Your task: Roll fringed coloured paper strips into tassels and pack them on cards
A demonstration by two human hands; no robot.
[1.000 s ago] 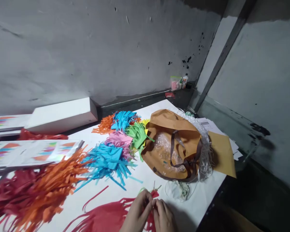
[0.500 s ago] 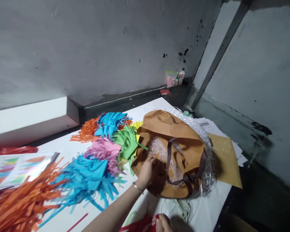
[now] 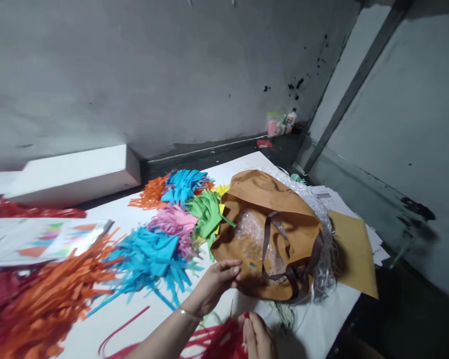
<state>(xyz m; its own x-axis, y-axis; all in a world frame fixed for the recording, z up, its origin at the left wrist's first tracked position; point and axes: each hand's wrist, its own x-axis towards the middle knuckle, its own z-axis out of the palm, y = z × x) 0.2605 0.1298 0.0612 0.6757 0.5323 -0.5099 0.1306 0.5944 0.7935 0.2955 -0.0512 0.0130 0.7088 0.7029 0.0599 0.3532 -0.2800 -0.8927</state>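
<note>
- Dim light falls from my left; the brown fabric bag [image 3: 271, 192] shades the manila envelope [image 3: 355, 249].
- Glare whitens the glossy printed sheet [image 3: 69, 244].
- My right hand [image 3: 258, 335] casts a soft shadow.
- Maroon fringe [image 3: 2, 296] blurs toward the left edge.

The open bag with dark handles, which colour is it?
The open bag is orange-brown; head view shows it.

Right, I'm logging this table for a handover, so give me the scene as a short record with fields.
Left hand: by the brown bag's near edge; contact and grip unclear
Right hand: pinching red fringed paper
Bag contents: clear stringy material
Left of bag in view: green bunch, pink bunch, blue bunches, orange bunches
Back: white box near the wall
</note>
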